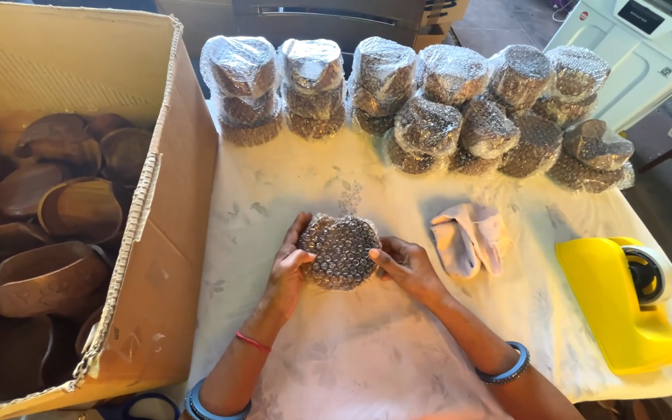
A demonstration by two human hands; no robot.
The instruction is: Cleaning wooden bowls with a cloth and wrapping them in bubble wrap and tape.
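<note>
The table (pixel 367 365) lies open along its near edge and in a band across the middle, between the far-edge row of bubble-wrapped bundles (pixel 429 109) and the left hand (pixel 288 268) and right hand (pixel 406 266), which close around a wrapped piece (pixel 341 251). The left edge is walled off by a tall cardboard box (pixel 173 233) (full of wooden bowls (pixel 48 272)). Toward the right edge, a crumpled cloth (pixel 470 237) and a yellow tape dispenser (pixel 616 303) narrow the way.

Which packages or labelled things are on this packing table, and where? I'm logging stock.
Bubble-wrapped bundle: table centre, between left hand and right hand; round, silvery.
Wrapped bundles: stacked along far edge; rounded, silvery.
Cardboard box: left; tan, open, holding brown wooden bowls.
Tape dispenser: right; yellow.
</note>
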